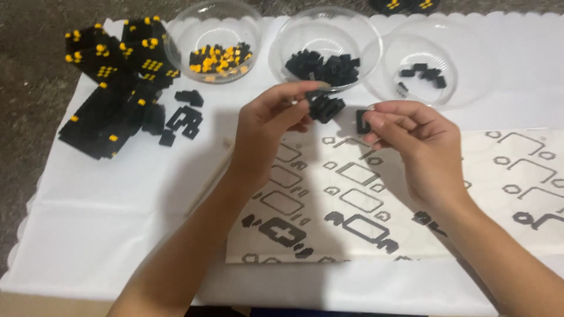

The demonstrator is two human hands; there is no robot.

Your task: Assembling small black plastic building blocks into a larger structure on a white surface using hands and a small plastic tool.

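the left hand point(271, 120) is raised over the bench point(117, 205), fingers pinched around a small cluster of black bricks point(325, 108). just beside it the right hand point(411, 141) grips a single black brick point(362, 121) between thumb and fingertips, close to the cluster but apart from it. under both hands lies an instruction sheet point(352, 199) printed with brick outlines. behind them stand three clear bowls: the left bowl point(194, 26) has yellow and black pieces, the middle bowl point(294, 41) black ones, the right bowl point(458, 58) only a few. a built black and yellow block model point(111, 88) lies at far left, loose black pieces point(185, 120) beside it.
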